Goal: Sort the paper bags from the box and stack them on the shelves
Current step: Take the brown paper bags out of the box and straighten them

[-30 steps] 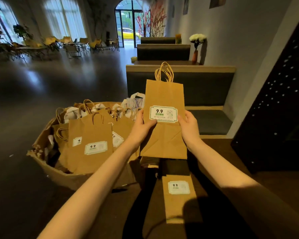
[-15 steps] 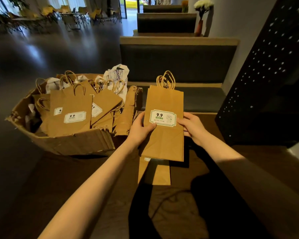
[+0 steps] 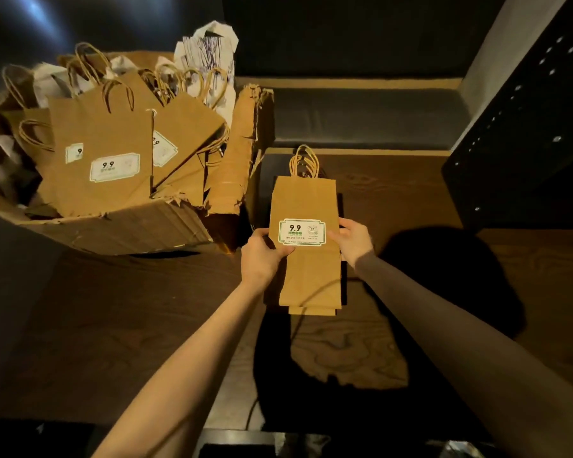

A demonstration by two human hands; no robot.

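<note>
Many bags crowd the torn box (image 3: pixel 113 223). On the wooden surface (image 3: pixel 146 309), left hand (image 3: pixel 262 256) and right hand (image 3: pixel 353 241) pinch the labelled bag (image 3: pixel 306 246) over another; uneven release may skew the stack.

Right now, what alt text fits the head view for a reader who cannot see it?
Both hands, left hand and right hand, hold a labelled brown paper bag flat over another bag on a wooden surface; a torn cardboard box of similar bags sits to the left.
</note>
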